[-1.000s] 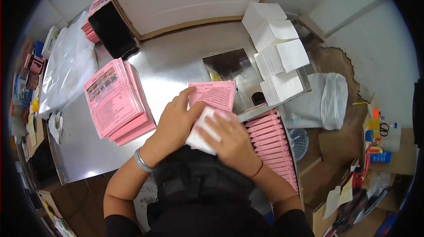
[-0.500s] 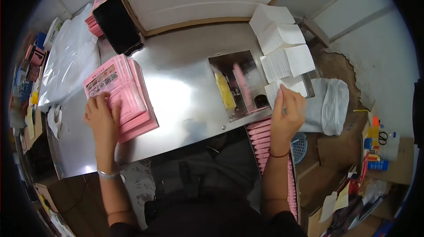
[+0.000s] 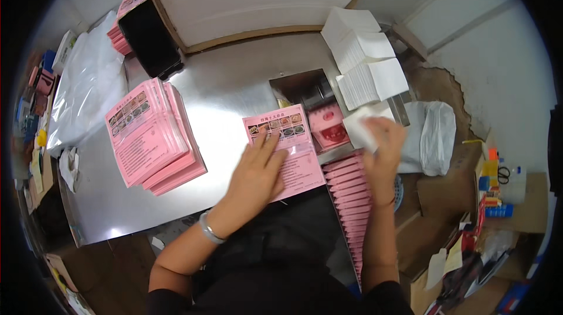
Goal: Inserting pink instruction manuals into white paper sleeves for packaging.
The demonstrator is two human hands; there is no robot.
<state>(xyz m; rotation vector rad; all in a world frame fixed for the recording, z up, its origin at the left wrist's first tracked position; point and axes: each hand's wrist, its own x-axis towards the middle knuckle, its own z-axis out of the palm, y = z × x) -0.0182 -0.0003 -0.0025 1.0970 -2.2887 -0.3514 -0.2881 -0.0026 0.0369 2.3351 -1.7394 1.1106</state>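
Observation:
A pink printed packet (image 3: 302,168) with rows of small food pictures lies at the table's front edge, beside the recess. My left hand (image 3: 252,165) rests on top of it, fingers stretched out flat. To its right, my right hand (image 3: 384,145) is closed and blurred, pinching a white folded napkin (image 3: 358,129). Rows of folded white napkins (image 3: 366,83) stand just beyond that hand. In the metal recess (image 3: 299,87) between the hands sits a pink piece with red pictures (image 3: 329,126). A thick stack of pink packets (image 3: 143,133) lies on the left of the table.
A long box of upright pink packets (image 3: 346,197) runs below the table edge. The metal table (image 3: 217,86) carries a black phone (image 3: 149,39) at the back left and clear plastic sheeting (image 3: 91,80). A grey plastic bag (image 3: 437,139) hangs at the right.
My left hand has moved right from the stack and now lies on a packet near the recess. My right hand has drawn a napkin toward me from the front row. The pink piece now shows in the recess.

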